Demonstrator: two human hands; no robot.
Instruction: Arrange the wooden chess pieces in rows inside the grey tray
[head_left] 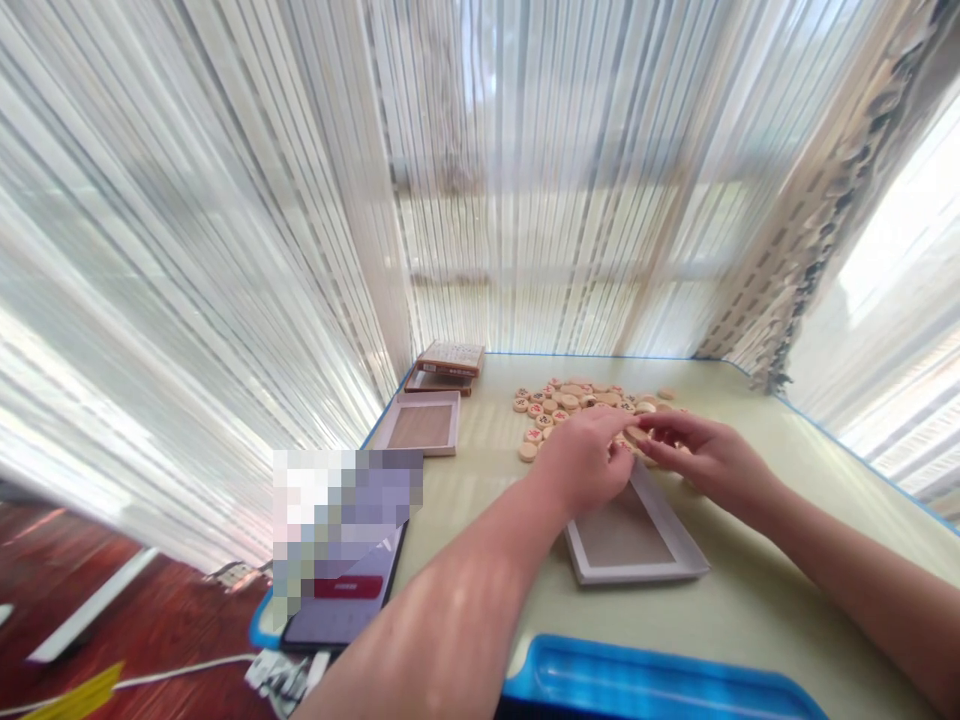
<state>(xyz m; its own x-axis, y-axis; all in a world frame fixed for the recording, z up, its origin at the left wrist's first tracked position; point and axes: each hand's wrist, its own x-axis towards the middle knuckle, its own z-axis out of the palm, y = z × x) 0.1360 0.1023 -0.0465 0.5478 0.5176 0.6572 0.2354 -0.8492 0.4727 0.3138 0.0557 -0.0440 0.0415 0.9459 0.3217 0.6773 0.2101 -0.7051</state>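
Observation:
Round wooden Chinese chess pieces point(570, 402), some with red or black characters facing up, lie in a loose heap on the pale green table. Over the near side of this heap, my left hand point(589, 458) has its fingers curled; what they hold, if anything, is hidden. Just to its right, my right hand point(712, 462) pinches one chess piece point(637, 436) between thumb and fingers, close to the left fingertips. Below both hands sits a shallow white-rimmed box tray point(643, 577), partly covered by my left hand and wrist.
Another shallow box tray point(456, 425) lies left of the heap, with small brown boxes point(451, 357) stacked behind it. A tablet-like device point(337, 622) rests at the left edge. A blue plastic tray edge point(660, 675) is nearest me. Striped sheer curtains point(525, 250) hang behind.

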